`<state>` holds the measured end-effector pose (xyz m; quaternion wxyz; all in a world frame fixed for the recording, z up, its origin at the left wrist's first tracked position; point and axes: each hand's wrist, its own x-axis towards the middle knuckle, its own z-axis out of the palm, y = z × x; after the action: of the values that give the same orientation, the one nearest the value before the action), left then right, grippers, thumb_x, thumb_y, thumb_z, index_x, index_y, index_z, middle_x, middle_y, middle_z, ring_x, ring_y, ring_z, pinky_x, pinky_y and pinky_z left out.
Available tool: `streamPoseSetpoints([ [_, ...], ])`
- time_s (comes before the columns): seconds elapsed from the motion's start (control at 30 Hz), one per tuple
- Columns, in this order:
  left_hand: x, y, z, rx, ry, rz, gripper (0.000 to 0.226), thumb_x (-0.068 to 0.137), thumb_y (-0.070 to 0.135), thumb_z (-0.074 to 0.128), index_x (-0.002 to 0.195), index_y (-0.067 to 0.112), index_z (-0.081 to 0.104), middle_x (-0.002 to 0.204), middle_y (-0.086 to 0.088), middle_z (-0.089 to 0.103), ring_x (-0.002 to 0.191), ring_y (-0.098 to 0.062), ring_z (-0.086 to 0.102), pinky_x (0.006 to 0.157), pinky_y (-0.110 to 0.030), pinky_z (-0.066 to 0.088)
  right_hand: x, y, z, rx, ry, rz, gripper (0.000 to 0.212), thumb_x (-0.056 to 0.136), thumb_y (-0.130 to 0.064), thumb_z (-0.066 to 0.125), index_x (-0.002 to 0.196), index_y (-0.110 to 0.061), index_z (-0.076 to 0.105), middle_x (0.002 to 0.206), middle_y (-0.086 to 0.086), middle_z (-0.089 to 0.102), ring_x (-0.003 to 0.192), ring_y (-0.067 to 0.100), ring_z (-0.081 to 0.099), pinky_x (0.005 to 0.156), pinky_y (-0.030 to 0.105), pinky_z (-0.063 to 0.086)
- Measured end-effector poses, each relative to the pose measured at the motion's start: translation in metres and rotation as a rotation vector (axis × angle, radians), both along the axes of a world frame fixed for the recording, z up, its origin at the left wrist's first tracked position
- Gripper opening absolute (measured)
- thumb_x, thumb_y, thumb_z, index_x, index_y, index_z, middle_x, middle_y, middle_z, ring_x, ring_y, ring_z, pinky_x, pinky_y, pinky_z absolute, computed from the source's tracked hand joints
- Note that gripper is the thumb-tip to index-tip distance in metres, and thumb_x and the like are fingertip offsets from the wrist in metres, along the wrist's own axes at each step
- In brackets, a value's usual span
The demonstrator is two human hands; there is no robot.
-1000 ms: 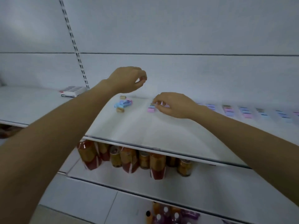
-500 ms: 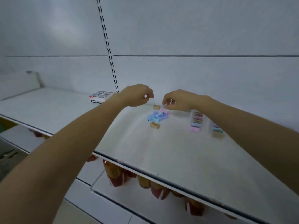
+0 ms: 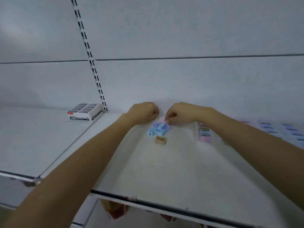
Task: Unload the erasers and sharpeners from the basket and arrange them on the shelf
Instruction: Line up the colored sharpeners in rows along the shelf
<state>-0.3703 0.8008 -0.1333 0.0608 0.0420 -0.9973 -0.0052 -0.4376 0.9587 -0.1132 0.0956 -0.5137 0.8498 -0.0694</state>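
Matt white painted shelf [image 3: 164,170] (faintly smudged); smooth plastic-looking pastel sharpeners [image 3: 158,129]; glossy printed cardboard box [image 3: 84,111].

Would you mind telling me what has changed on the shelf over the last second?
The right hand left the pastel rows and moved left to the loose sharpener pile, now pinching a pink piece at its back. The left hand came down beside it. The pile, tan sharpener and eraser box stayed put.

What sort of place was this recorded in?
Probably a shop aisle: a slotted shelving upright, a retail box of erasers on the white shelf, and pastel erasers lined up in rows beside loose sharpeners.
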Motion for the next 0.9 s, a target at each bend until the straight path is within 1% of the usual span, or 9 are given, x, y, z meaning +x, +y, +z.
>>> streamPoseSetpoints([
  [0.17,0.001,-0.013,-0.013,0.168,0.071,-0.069,0.025,0.093,0.025,0.049,0.114,0.015,0.060,0.118,-0.003,0.060,0.107,-0.022,0.055,0.091,-0.033,0.045,0.018,-0.005,-0.005,-0.073,-0.031,-0.113,0.018,0.085,-0.016,0.059,0.101,-0.012,0.066,0.105,-0.001,0.065,0.092,0.011,0.056,0.068,0.016,0.037],
  [0.3,0.009,-0.022,-0.024,0.395,0.156,-0.169,0.023,0.089,0.016,0.058,0.109,0.007,0.063,0.109,-0.009,0.065,0.098,-0.021,0.059,0.077,-0.014,0.036,0.033,-0.009,-0.012,-0.248,-0.079,-0.265,0.029,0.081,-0.012,0.062,0.110,-0.014,0.057,0.101,0.001,0.058,0.083,0.011,0.051,0.070,0.019,0.040],
  [0.43,0.013,-0.027,-0.023,0.501,0.206,-0.235,0.026,0.087,0.015,0.061,0.111,0.004,0.062,0.105,-0.012,0.066,0.085,-0.013,0.054,0.070,-0.010,0.032,0.045,-0.011,-0.020,-0.538,-0.152,-0.412,0.042,0.079,-0.008,0.062,0.120,-0.016,0.055,0.096,-0.001,0.053,0.073,0.010,0.051,0.062,0.005,0.037],
  [0.5,0.014,-0.027,-0.020,0.548,0.248,-0.241,0.028,0.086,0.009,0.060,0.113,0.005,0.061,0.105,-0.011,0.065,0.084,-0.012,0.053,0.071,-0.008,0.033,0.052,-0.012,-0.025,-0.619,-0.108,-0.418,0.039,0.080,-0.004,0.061,0.118,-0.013,0.059,0.098,0.002,0.054,0.076,0.013,0.054,0.066,0.003,0.037],
  [0.53,0.016,-0.026,-0.017,0.582,0.267,-0.234,0.029,0.084,0.005,0.059,0.114,0.006,0.061,0.105,-0.009,0.063,0.084,-0.012,0.053,0.070,-0.006,0.033,0.055,-0.013,-0.026,-0.647,-0.091,-0.407,0.036,0.080,-0.002,0.060,0.114,-0.011,0.061,0.099,0.004,0.054,0.080,0.016,0.057,0.071,0.006,0.039],
  [0.6,0.017,-0.023,-0.013,0.646,0.293,-0.222,0.030,0.081,0.001,0.059,0.110,0.007,0.062,0.104,-0.006,0.061,0.086,-0.014,0.057,0.071,-0.004,0.037,0.062,-0.011,-0.030,-0.726,-0.115,-0.366,0.030,0.078,0.004,0.057,0.104,-0.009,0.065,0.098,0.002,0.052,0.091,0.023,0.062,0.083,0.024,0.047],
  [0.67,0.018,-0.019,-0.012,0.697,0.310,-0.230,0.024,0.079,0.000,0.060,0.101,0.008,0.064,0.104,-0.009,0.062,0.090,-0.019,0.061,0.079,-0.015,0.043,0.068,-0.008,-0.033,-0.816,-0.173,-0.345,0.031,0.076,0.012,0.052,0.094,-0.011,0.063,0.096,-0.003,0.052,0.092,0.021,0.064,0.083,0.033,0.051],
  [0.77,0.022,-0.017,-0.011,0.791,0.339,-0.247,0.018,0.078,-0.003,0.061,0.088,0.012,0.059,0.097,-0.008,0.062,0.086,-0.019,0.063,0.072,-0.011,0.044,0.071,-0.004,-0.036,-0.847,-0.162,-0.368,0.031,0.079,0.011,0.050,0.092,-0.016,0.059,0.097,-0.005,0.060,0.091,0.014,0.061,0.085,0.022,0.049],
  [0.9,0.025,-0.015,-0.010,0.821,0.362,-0.302,0.024,0.078,-0.006,0.061,0.095,0.009,0.057,0.095,-0.002,0.060,0.086,-0.013,0.058,0.074,-0.004,0.041,0.067,-0.001,-0.038,-0.893,-0.156,-0.376,0.026,0.084,0.003,0.055,0.097,-0.019,0.059,0.096,-0.013,0.061,0.094,0.013,0.061,0.083,0.013,0.047],
])
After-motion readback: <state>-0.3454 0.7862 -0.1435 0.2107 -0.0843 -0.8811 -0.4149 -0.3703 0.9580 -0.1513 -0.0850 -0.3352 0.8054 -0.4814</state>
